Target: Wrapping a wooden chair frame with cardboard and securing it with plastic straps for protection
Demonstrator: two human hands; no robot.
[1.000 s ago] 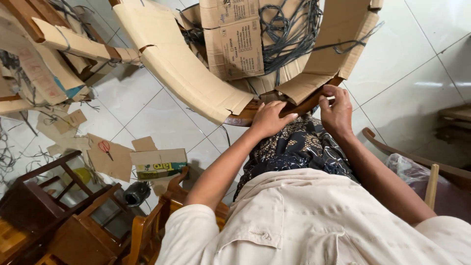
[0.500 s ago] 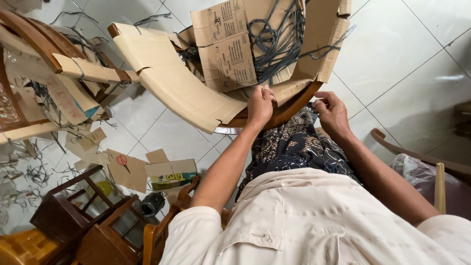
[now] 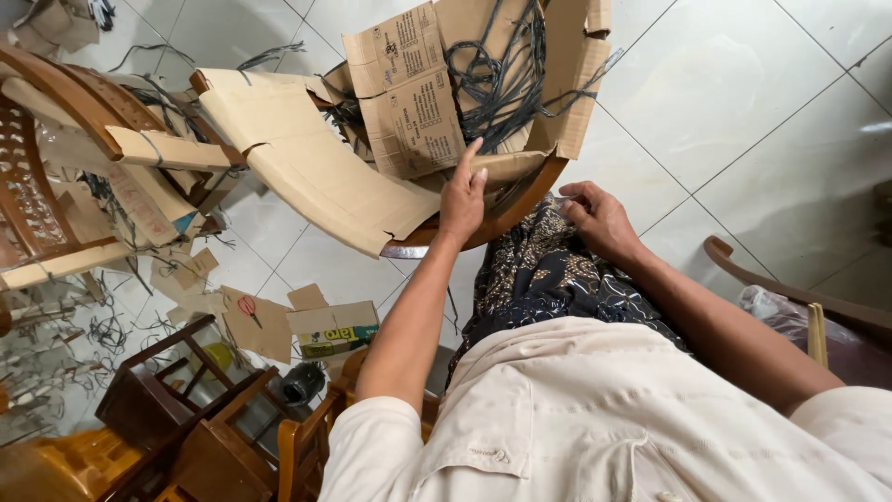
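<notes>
Head view looks down on a floor of large pale tiles (image 3: 743, 112), strewn at the left with cardboard scraps and dark cord offcuts. Wooden chair frames (image 3: 177, 409) stand at the lower left, and another curved wooden frame (image 3: 56, 139) wrapped in cardboard strips fills the upper left. A curved wooden rail (image 3: 780, 284) shows at the right edge.

Straight ahead is a chair frame wrapped in brown cardboard (image 3: 325, 177), with a tangle of dark cord (image 3: 502, 65) hanging inside it. Its curved wooden rim (image 3: 520, 200) lies across the person's lap, over a dark patterned cloth (image 3: 548, 270).

Against the frame half a second ago, the left hand (image 3: 462, 197) has shifted from the rim's edge up onto the cardboard; its index finger now points upward against the panel and the other fingers are loosely curled, holding nothing. The right hand (image 3: 599, 216) has drawn slightly back toward the lap; its fingers are curled near the rim, and I cannot tell whether they pinch anything. The view has tilted, showing more of the floor.

A flattened brown carton panel (image 3: 404, 88) with dark print is fixed to the wrapped frame just above the left hand. On the floor at lower left lies a small carton (image 3: 334, 330) with a green and yellow printed side, beside a scrap with a red mark (image 3: 251, 321).
</notes>
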